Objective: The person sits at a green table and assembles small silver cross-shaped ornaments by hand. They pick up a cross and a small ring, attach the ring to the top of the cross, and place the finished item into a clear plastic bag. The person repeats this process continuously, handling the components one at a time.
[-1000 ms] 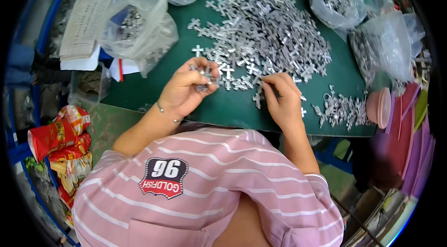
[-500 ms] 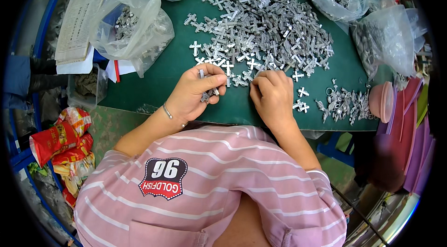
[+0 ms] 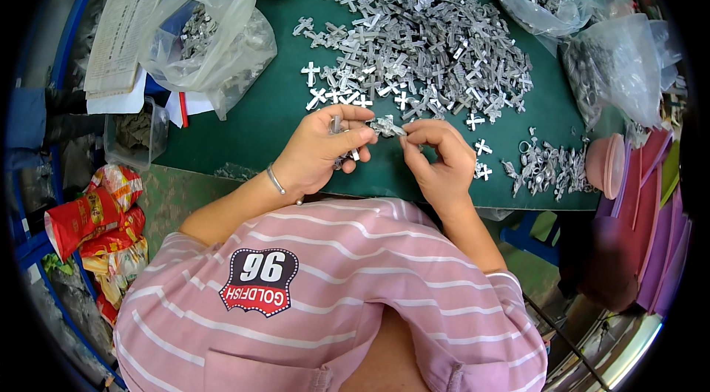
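My left hand (image 3: 318, 149) is curled around several small silver metal crosses (image 3: 347, 158), partly hidden by its fingers. From the right, my right hand (image 3: 448, 163) pinches the end of a metal cross piece (image 3: 387, 126) between thumb and forefinger. That piece lies level between the two hands, its other end close to the left fingertips; whether they touch it I cannot tell. Just beyond both hands spreads a large heap of matching crosses (image 3: 444, 37) on the green tabletop (image 3: 274, 126), with single ones scattered along its near edge.
Clear bags of metal parts stand at left (image 3: 255, 52), back and right (image 3: 617, 59). Metal clasps and rings (image 3: 551, 166) lie by a pink cup (image 3: 606, 164) at right. Papers (image 3: 133, 29), a red pen (image 3: 183, 109) and a plastic tub (image 3: 137, 133) are at left.
My right hand has lifted slightly from the heap's near edge, now with a cross piece in its pinch. My left hand has shifted a little right, still holding its crosses.
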Demonstrator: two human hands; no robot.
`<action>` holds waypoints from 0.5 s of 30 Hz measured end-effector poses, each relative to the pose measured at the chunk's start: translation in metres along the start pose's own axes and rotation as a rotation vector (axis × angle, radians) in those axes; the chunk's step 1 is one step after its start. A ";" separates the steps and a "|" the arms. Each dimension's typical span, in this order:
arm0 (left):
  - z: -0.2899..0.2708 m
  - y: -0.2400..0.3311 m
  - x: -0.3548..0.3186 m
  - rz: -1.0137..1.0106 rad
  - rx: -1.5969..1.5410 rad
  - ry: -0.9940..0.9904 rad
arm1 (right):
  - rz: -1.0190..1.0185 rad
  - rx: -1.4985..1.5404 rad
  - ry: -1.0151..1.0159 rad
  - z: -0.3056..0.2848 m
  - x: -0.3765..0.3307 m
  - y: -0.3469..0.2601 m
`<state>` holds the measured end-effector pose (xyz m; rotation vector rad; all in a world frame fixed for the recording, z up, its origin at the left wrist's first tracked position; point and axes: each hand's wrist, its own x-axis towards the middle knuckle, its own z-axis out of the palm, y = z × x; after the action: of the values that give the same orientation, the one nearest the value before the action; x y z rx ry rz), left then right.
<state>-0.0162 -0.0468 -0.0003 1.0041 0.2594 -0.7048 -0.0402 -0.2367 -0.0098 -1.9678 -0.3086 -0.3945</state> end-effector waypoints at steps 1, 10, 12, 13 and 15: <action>0.000 0.000 0.000 -0.012 -0.003 -0.011 | -0.017 0.013 -0.004 0.000 0.000 -0.002; 0.002 0.002 -0.003 0.022 0.034 -0.027 | -0.044 0.090 0.022 0.001 -0.006 -0.001; 0.001 0.001 -0.002 0.024 0.037 -0.027 | -0.033 0.092 0.024 0.001 -0.006 -0.001; 0.001 0.000 -0.002 0.025 0.038 -0.028 | -0.034 0.093 0.025 0.001 -0.006 -0.001; 0.001 0.001 -0.002 0.021 0.035 -0.023 | -0.036 0.096 0.028 0.001 -0.006 -0.001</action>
<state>-0.0172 -0.0469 0.0022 1.0305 0.2169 -0.7034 -0.0455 -0.2356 -0.0121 -1.8635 -0.3389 -0.4226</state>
